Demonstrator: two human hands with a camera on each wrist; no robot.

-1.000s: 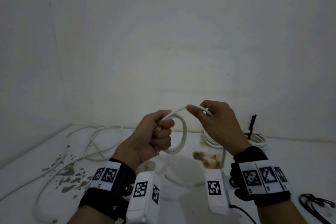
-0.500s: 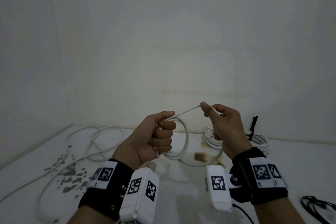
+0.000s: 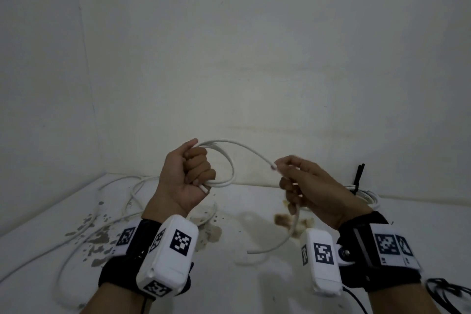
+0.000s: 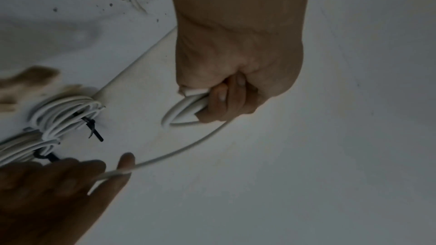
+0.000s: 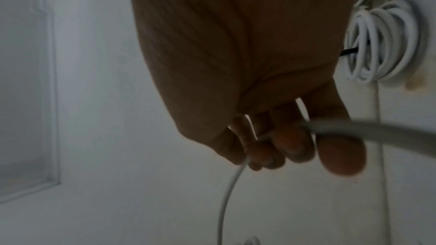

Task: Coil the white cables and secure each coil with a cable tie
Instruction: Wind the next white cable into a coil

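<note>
My left hand (image 3: 190, 176) is a raised fist gripping small loops of a white cable (image 3: 230, 160), seen close in the left wrist view as the white cable (image 4: 184, 111) under the curled fingers (image 4: 224, 100). From the fist the cable arcs right to my right hand (image 3: 305, 183), whose fingers (image 5: 290, 144) curl round it; its free tail (image 3: 277, 242) hangs below that hand. A finished white coil (image 3: 367, 194) with an upright black cable tie (image 3: 358, 173) lies behind the right hand; the coil (image 4: 63, 116) and coil (image 5: 382, 44) also show in the wrist views.
Loose white cables (image 3: 119, 201) sprawl over the stained white table (image 3: 242, 275) at the left, near the wall corner. A bundle of black ties or cord (image 3: 448, 293) lies at the table's right front. Brown stains (image 3: 283, 219) mark the middle.
My right hand has slid rightwards and down along the cable, away from the left fist, so a longer arc spans between them. The cable's tail has lifted clear and hangs loose.
</note>
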